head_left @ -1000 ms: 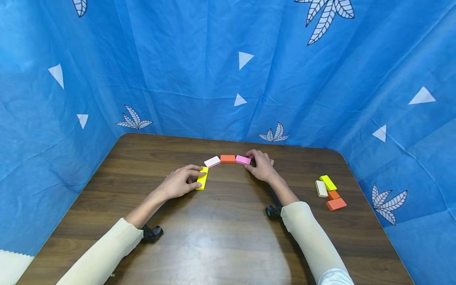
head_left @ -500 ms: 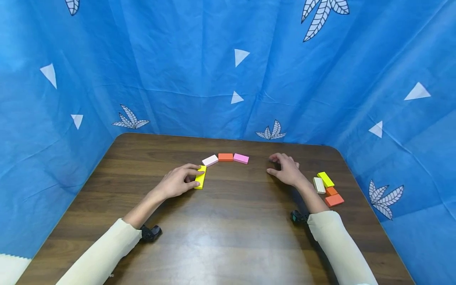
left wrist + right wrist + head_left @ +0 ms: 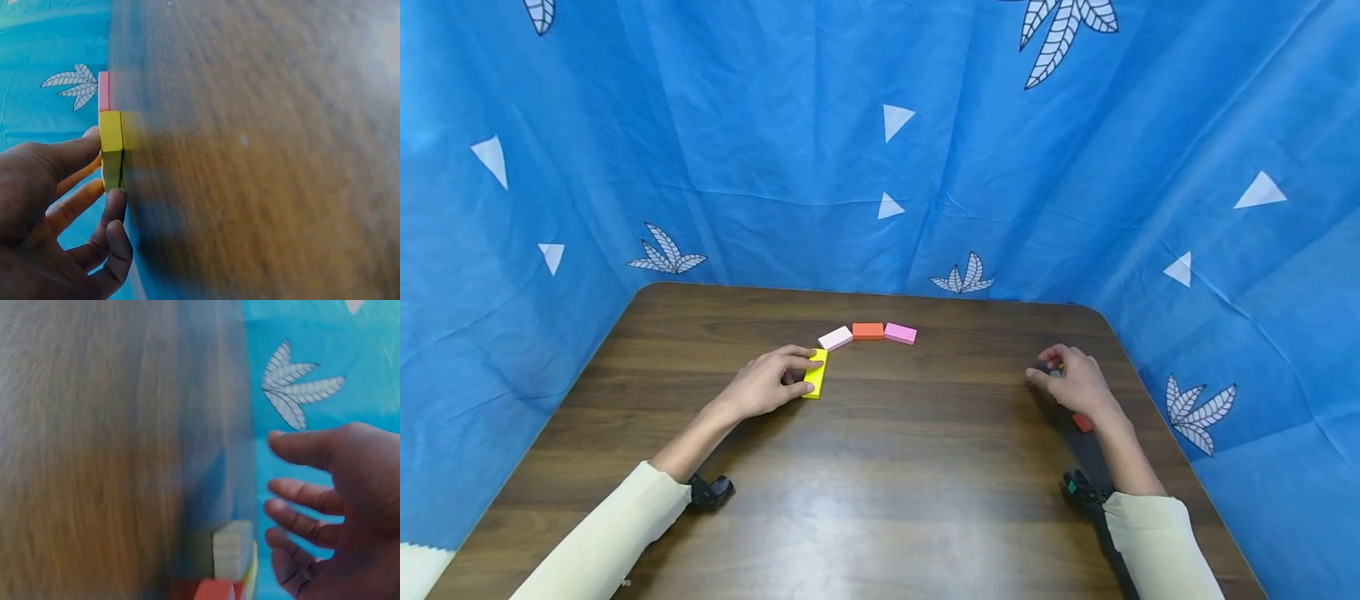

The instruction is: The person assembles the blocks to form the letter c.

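Note:
My left hand [image 3: 766, 383] pinches a yellow block [image 3: 817, 375] lying on the table, thumb at one part and fingertips further along. From its far end a curved row runs right: a pale pink block [image 3: 835, 338], an orange-red block [image 3: 868, 332] and a pink block [image 3: 900, 334]. My right hand [image 3: 1075, 383] hovers over the loose blocks on the right, its fingers apart and bent a little, holding nothing. It hides most of them in the head view. The right wrist view shows a cream block [image 3: 229, 553], a red block [image 3: 212, 590] and a sliver of yellow block [image 3: 251, 575].
A dark brown wooden table [image 3: 880, 467] with rounded far corners carries everything. Blue patterned cloth [image 3: 775, 150] hangs behind it and along both sides. A black wrist camera [image 3: 711, 492] sits under the left wrist, another camera [image 3: 1084, 487] under the right.
My right hand has left the pink block and travelled right to the loose blocks, now covering them. My left hand stays at the yellow block. The head view has shifted slightly.

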